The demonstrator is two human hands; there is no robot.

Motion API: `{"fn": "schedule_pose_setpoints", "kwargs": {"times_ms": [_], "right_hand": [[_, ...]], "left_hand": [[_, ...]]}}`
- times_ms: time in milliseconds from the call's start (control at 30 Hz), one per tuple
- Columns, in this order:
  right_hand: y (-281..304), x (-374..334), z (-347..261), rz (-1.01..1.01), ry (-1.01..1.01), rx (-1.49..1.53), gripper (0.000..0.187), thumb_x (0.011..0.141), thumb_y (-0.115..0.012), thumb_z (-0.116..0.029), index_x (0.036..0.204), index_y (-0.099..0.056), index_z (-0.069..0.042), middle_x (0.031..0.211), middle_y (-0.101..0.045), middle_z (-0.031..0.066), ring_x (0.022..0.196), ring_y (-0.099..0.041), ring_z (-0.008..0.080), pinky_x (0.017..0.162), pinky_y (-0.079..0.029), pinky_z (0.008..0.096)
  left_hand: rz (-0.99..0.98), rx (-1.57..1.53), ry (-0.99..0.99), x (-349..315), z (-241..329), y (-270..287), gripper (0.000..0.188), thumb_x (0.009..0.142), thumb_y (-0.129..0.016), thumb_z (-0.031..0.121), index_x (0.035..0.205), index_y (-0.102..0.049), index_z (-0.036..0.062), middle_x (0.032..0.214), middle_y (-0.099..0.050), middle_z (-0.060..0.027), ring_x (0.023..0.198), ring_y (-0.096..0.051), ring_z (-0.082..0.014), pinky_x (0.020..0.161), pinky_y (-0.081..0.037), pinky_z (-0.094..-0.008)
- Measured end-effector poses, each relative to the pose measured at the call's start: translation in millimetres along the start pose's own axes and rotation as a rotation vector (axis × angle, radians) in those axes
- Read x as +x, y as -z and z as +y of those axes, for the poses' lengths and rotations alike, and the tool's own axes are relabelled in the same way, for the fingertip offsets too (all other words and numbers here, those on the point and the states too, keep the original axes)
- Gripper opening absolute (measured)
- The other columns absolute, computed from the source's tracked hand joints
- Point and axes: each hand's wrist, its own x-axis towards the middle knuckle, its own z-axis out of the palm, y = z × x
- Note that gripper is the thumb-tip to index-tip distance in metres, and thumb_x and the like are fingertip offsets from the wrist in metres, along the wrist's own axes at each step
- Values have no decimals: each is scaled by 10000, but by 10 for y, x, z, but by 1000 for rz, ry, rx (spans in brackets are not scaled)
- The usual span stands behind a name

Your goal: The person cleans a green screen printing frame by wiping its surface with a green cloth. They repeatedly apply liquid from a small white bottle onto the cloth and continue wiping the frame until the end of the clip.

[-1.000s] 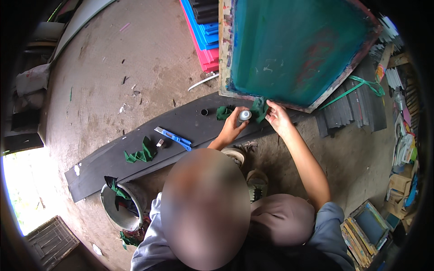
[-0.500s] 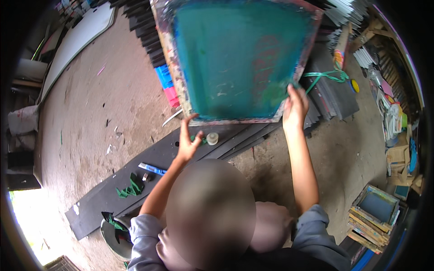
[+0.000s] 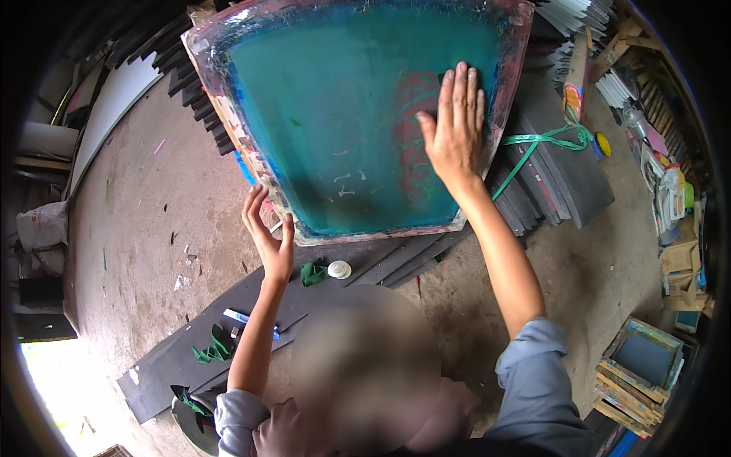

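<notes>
A large screen-printing frame (image 3: pixel 217 107) with green mesh and faint red marks stands in front of me over dark sheets. My right hand (image 3: pixel 457 133) lies flat on the right part of the mesh, fingers stretched out and thumb spread. Beside the frame's lower left corner is my left hand (image 3: pixel 270 240), fingers curved and apart, thumb close to the edge. Whether it touches the frame I cannot tell. Just below the frame, a small white round container (image 3: pixel 339 269) sits next to a crumpled green scrap (image 3: pixel 312 274) on the dark sheets (image 3: pixel 171 358).
By my left forearm lie a blue-and-white cutter knife (image 3: pixel 237 315) and green scraps (image 3: pixel 215 346). A bucket (image 3: pixel 186 426) stands lower left. Green twine (image 3: pixel 544 139) ties a dark stack (image 3: pixel 582 183) at right. Small wooden frames (image 3: pixel 632 396) are piled lower right.
The frame has shifted left and slightly nearer. My right hand has gone from its right edge to flat on the mesh. My left hand has moved left along with the corner.
</notes>
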Motion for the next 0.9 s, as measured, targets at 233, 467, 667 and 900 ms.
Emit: {"fn": "schedule_pose_setpoints", "kwargs": {"times_ms": [233, 467, 667, 900], "right_hand": [[-27, -98, 366, -368, 756, -100, 711, 839, -400, -533, 1382, -291, -87, 1444, -270, 76, 1338, -240, 223, 1090, -194, 403], [25, -139, 138, -233, 282, 12, 600, 841, -517, -225, 1363, -304, -21, 1435, -272, 127, 1328, -262, 253, 1065, -253, 397], [111, 84, 372, 25, 399, 152, 429, 761, -552, 7, 1184, -551, -66, 1252, -435, 58, 1139, -484, 228, 962, -421, 333], [164, 140, 157, 213, 139, 99, 337, 684, -638, 75, 966, -664, -108, 904, -518, 24, 825, -544, 194, 615, -475, 277]], "left_hand": [[42, 96, -15, 204, -145, -263, 800, 802, -614, 92, 1399, -83, 45, 1435, -37, -238, 1334, -85, -394, 1078, -140, -473], [7, -19, 51, 177, -305, -392, 833, 788, -648, 100, 1388, -75, 24, 1316, -208, -244, 1227, -261, -376, 1031, -218, -461], [40, -48, 23, 163, -428, -343, 848, 775, -663, 105, 1388, -80, 47, 1255, -247, -243, 1175, -299, -374, 1008, -247, -458], [29, -29, 30, 139, -420, -321, 859, 766, -672, 97, 1384, -77, 45, 1252, -246, -237, 1183, -288, -373, 1014, -245, -460]]}}
